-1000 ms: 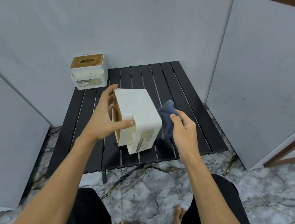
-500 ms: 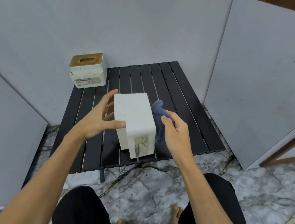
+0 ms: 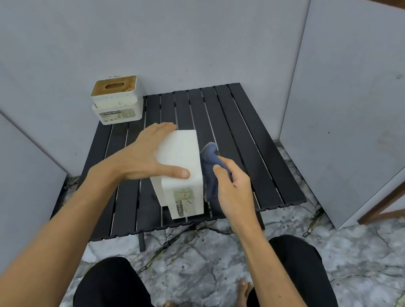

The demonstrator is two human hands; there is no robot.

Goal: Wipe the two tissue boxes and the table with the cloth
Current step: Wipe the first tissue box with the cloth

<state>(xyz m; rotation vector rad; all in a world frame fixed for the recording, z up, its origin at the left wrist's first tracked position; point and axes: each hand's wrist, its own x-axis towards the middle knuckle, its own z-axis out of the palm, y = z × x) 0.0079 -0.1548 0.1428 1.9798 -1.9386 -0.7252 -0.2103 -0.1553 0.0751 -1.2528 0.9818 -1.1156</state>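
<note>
Near the front edge of the black slatted table [image 3: 245,143], a white tissue box [image 3: 182,166] lay on its side, its label facing the person. The left hand [image 3: 145,157] gripped it, thumb across the top face and fingers curled over the far left side. The right hand [image 3: 232,192] clutched a dark blue cloth [image 3: 209,169], pressing it against the box's right face. The second tissue box [image 3: 116,100] stood upright at the table's back left corner.
</note>
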